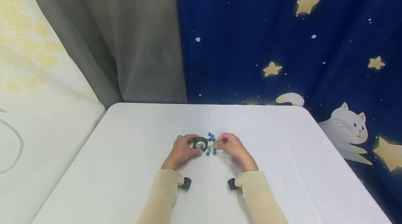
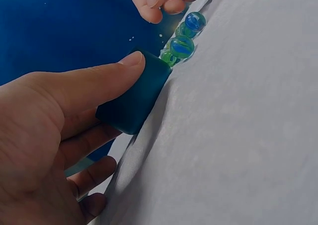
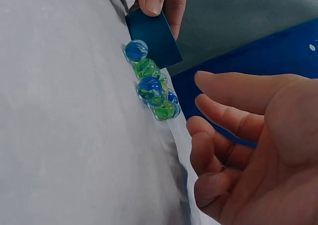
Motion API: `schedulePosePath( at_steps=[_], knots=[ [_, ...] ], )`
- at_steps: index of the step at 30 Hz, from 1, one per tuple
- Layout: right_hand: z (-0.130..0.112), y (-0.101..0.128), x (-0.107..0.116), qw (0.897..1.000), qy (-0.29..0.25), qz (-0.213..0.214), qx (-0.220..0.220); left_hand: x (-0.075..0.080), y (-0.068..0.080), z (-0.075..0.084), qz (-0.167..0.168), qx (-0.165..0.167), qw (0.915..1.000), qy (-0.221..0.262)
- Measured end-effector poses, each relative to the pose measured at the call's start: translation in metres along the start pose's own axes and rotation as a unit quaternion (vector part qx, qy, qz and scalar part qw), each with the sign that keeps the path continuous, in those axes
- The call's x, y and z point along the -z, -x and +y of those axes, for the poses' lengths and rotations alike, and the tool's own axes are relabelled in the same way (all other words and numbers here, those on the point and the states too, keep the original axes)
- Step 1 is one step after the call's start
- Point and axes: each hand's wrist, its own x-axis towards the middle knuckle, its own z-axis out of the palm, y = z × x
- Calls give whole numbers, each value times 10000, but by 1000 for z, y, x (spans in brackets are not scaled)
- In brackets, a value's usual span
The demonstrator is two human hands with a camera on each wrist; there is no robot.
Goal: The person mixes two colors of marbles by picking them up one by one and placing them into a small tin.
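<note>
My left hand (image 1: 182,150) grips a small dark green cup (image 1: 206,143) with a shiny inside, thumb on the near side and fingers round the far side. A few greenish marbles (image 1: 197,145) lie inside it. Just right of the cup, several loose glass marbles sit clustered on the cloth, some blue (image 1: 214,153), some green (image 1: 209,148). At the cluster's right edge is my right hand (image 1: 233,146). In the right wrist view, its thumb (image 3: 228,88) and forefinger stand slightly apart with nothing between them, and the other fingers are loosely bent.
A white cloth (image 1: 135,129) covers the table, with faint creases on the right. Dark wrist straps (image 1: 186,183) show at both cuffs. Behind the far edge hang a grey curtain (image 1: 150,42) and a blue starry one (image 1: 232,18).
</note>
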Motion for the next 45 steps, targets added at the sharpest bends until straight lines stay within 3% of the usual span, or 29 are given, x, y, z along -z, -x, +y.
schedulePosePath(
  at_steps=[8,13,22,45],
  knots=[
    [-2,3,3,9942,-49,-915,555,0,-1,-1,2,-28,10000,-71],
    [-1,5,3,9899,67,-1157,811,0,-2,-2,12,-95,9999,-92],
    [1,5,1,9868,262,-1260,982,2,1,0,-5,-179,9998,-48],
    [-1,3,-4,9890,578,-1053,862,-1,-3,-3,23,-217,9997,-84]
  ],
)
